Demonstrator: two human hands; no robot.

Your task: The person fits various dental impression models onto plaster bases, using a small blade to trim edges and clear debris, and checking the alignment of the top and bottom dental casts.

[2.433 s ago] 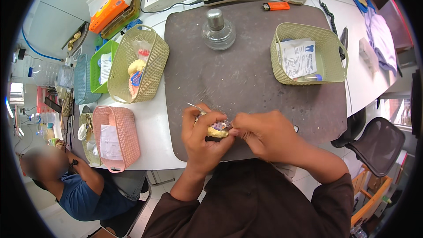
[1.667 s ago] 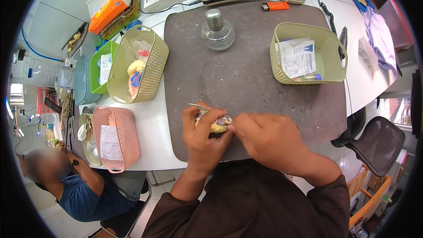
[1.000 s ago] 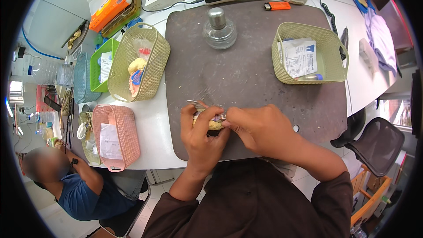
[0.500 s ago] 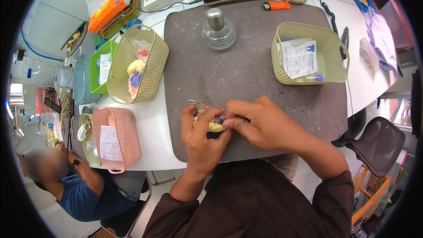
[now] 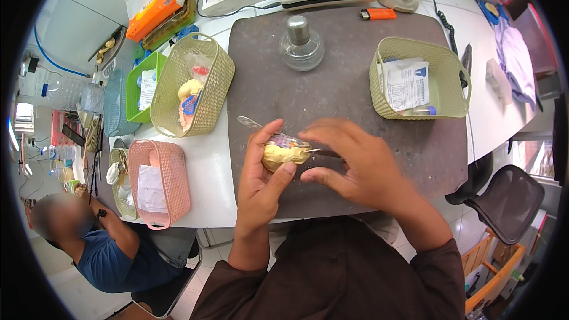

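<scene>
My left hand (image 5: pixel 261 186) is wrapped round a yellow dental cast (image 5: pixel 285 155), with its thumb across the near side. A purplish, see-through-looking piece (image 5: pixel 287 140) lies on top of the cast. Past my left fingertips sticks out a silvery, flat, rounded end (image 5: pixel 249 122), seemingly of a metal tool. From the cast's right side a thin light tip (image 5: pixel 314 150) points toward my right hand. My right hand (image 5: pixel 361 166) is just to the right, its fingers and thumb spread around a gap, slightly blurred. Nothing shows in its grip.
A dark mat (image 5: pixel 267 77) covers the table, with a glass spirit burner (image 5: pixel 301 46) and an orange lighter (image 5: pixel 378 14). Olive baskets (image 5: pixel 207 104) (image 5: pixel 459 92) flank it. At left are a pink basket (image 5: pixel 178 172), a green basket (image 5: pixel 135 92) and a seated person (image 5: pixel 124 255).
My right hand has let go of the cast's right side, spread its fingers and drawn back. My left hand now shows more of the yellow cast, which has turned and moved slightly.
</scene>
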